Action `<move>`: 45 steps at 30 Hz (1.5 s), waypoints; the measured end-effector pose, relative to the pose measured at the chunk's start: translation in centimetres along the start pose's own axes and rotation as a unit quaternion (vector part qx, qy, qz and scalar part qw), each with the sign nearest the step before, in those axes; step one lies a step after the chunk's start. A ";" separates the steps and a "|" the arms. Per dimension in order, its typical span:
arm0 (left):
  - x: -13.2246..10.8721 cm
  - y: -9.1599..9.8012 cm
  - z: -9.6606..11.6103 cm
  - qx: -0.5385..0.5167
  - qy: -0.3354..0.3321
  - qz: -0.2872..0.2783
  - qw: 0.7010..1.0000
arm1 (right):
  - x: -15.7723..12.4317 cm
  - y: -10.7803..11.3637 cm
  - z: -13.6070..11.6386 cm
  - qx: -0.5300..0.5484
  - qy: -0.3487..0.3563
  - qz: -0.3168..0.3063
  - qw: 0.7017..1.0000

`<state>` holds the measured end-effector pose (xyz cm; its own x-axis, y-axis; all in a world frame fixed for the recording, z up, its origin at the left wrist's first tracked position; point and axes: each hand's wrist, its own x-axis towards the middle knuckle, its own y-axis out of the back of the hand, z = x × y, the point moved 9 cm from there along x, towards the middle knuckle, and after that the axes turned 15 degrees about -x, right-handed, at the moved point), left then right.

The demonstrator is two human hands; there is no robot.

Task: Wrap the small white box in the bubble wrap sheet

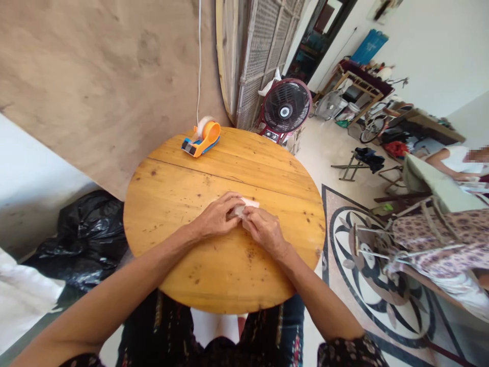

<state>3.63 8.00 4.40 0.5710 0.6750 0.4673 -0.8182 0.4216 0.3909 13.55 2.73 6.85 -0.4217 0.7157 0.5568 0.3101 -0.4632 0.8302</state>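
Note:
My left hand (218,215) and my right hand (265,226) meet over the middle of a round wooden table (179,204). Between them is a small whitish, partly see-through piece (240,211), like thin film or plastic; its exact kind is unclear. Fingers of both hands are closed on it, thumbs toward each other. A pale pinkish-white flat piece (250,203) shows just beyond the fingertips, and I cannot tell whether it is joined to the film. At the table's far edge stands an orange and blue tape dispenser (208,135) with a roll of tape, apart from both hands.
A dark red fan (287,107) stands behind the table. Black plastic bags (89,229) lie on the left. On the right, a person (454,160) sits at a greenish table (431,178), and a chair with patterned cloth (424,232) stands nearer. A stool (353,165) holds dark cloth.

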 end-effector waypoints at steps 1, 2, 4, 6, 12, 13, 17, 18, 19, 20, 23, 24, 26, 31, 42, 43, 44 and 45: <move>0.0 0.0 0.0 0.002 0.001 -0.016 1.000 | 0.0 -0.1 -0.2 -0.010 0.001 0.002 1.000; 0.0 0.1 0.0 0.009 0.006 -0.029 1.000 | 0.0 -0.1 -0.3 -0.019 0.000 0.003 1.000; 0.0 0.1 -0.3 0.024 0.016 -0.044 0.999 | 0.1 -0.1 -0.6 -0.035 -0.010 0.006 0.999; 0.0 0.0 -0.5 0.031 0.018 -0.047 0.998 | 0.2 0.0 -0.8 -0.050 -0.023 0.010 0.998; -0.1 -0.2 -1.0 0.031 0.014 -0.028 0.999 | 0.5 0.1 -1.4 -0.078 -0.032 0.005 0.996; -0.1 -0.2 -0.9 0.029 0.013 -0.025 0.999 | 0.4 0.1 -1.4 -0.078 -0.031 0.006 0.996; -0.2 -0.1 -0.6 0.029 0.002 -0.012 1.000 | -0.4 -0.2 -1.7 -0.062 -0.026 0.016 0.998; -0.2 -0.1 -0.5 0.034 -0.001 -0.008 0.999 | -0.6 -0.3 -1.8 -0.056 -0.023 0.017 0.998; -0.2 0.0 -0.4 0.042 -0.004 -0.004 0.999 | -0.7 -0.4 -1.8 -0.051 -0.019 0.016 0.998; -0.2 0.1 -0.4 0.049 -0.006 -0.002 0.999 | -0.9 -0.4 -1.8 -0.045 -0.017 0.015 0.999; -0.1 0.0 -0.5 0.054 -0.009 -0.016 0.998 | -1.4 -0.6 -1.7 -0.029 -0.014 0.019 0.999; -0.1 -0.2 -0.5 0.046 -0.012 -0.027 0.998 | -1.6 -0.7 -1.6 -0.024 -0.014 0.020 0.999; -0.1 -0.4 -0.6 0.025 -0.020 -0.047 0.998 | -1.8 -0.8 -1.4 -0.015 -0.013 0.023 1.000; 0.3 -0.7 -1.2 -0.019 -0.015 -0.063 0.998 | -1.9 -0.8 -1.3 -0.008 0.002 0.022 1.000; 0.5 -0.4 -0.8 -0.069 0.056 -0.020 0.996 | -1.9 0.3 -0.4 0.030 0.026 0.014 0.999; 0.4 -0.3 -1.0 -0.089 0.083 -0.013 0.992 | -1.7 0.5 -0.3 0.035 0.023 0.015 0.999; 0.2 -0.2 -1.2 -0.119 0.113 -0.008 0.986 | -1.5 0.7 -0.3 0.037 0.023 0.016 0.999; 0.1 -0.3 -1.5 -0.154 0.142 -0.004 0.978 | -1.3 0.9 -0.4 0.037 0.025 0.020 0.999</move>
<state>3.80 8.86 3.17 0.5712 0.7938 0.2088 -0.8204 0.5599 0.1158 14.05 1.20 6.87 -0.4495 0.6699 0.5909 0.3888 -0.4488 0.8046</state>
